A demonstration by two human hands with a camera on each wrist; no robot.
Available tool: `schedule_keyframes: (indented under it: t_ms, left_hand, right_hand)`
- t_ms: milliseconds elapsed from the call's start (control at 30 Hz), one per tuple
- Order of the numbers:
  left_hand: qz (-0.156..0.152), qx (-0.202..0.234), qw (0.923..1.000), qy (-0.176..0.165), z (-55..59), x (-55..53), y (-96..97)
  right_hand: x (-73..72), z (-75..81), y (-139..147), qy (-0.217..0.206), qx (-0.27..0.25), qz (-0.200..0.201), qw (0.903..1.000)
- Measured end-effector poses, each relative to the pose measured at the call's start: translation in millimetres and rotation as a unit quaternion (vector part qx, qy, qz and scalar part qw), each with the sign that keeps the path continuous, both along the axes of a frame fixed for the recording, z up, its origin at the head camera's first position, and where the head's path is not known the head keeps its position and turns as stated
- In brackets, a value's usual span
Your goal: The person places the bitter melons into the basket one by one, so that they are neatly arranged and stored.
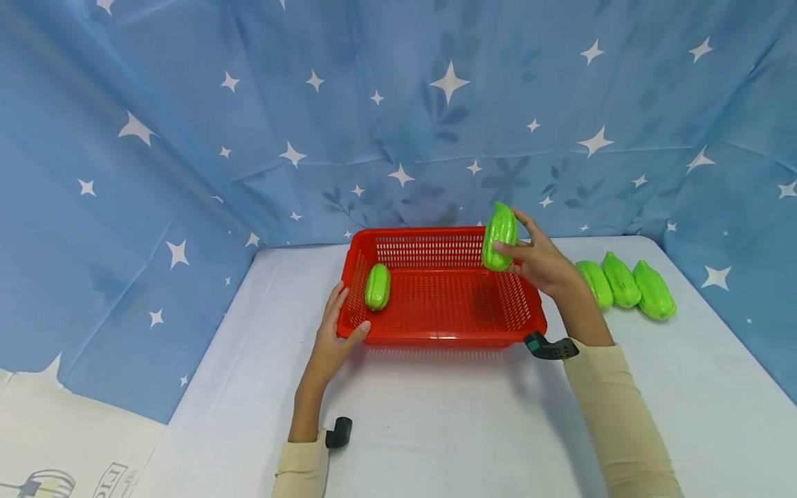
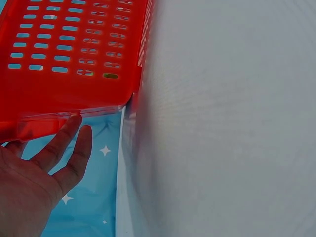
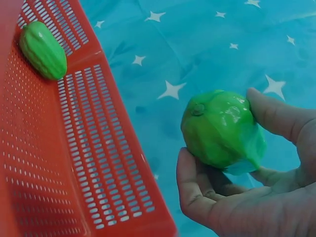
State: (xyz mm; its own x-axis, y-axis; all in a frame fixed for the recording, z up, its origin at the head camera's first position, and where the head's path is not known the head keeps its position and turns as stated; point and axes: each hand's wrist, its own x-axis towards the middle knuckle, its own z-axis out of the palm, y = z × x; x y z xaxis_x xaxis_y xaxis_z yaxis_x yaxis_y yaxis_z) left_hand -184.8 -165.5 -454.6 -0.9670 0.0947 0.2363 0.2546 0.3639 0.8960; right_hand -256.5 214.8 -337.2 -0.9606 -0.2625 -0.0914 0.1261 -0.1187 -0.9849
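Note:
Held over the right back part of the red basket [image 1: 436, 336] is a ridged green fruit [image 1: 500, 236] with a pointed tip. My right hand [image 1: 540, 263] grips it between thumb and fingers. In the right wrist view the round end of this fruit [image 3: 217, 131] faces the camera. At the basket's front left corner is my left hand [image 1: 330, 346], thumb over the rim and extended fingers along the outer left side. The left wrist view shows fingertips [image 2: 75, 118] right at the rim. Another green fruit [image 1: 378, 287] lies inside the basket at the left.
Three more green fruits [image 1: 621, 280] lie in a row on the white table [image 1: 436, 422], right of the basket and partly behind my right forearm. A blue curtain with white stars [image 1: 398, 124] hangs behind the table and along both sides.

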Motion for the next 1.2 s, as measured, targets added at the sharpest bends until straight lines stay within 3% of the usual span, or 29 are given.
schedule_keyframes:
  t_ms: [567,800,1200]
  left_hand:
    - [0.003,-0.008,0.9999,-0.006,-0.1,-1.8,-0.4]
    - [-0.001,-0.008,1.0000,-0.002,1.0,-2.5,-0.6]
    - [0.003,-0.006,1.0000,-0.001,-0.8,-0.8,0.0]
  right_hand:
    - [-28.9,4.6,-49,-0.012,0.132,0.082,0.9878]
    - [-39.0,1.9,-73,-0.022,0.220,0.095,0.9707]
    - [-51.0,-12.3,-109,-0.056,0.243,0.135,0.9590]
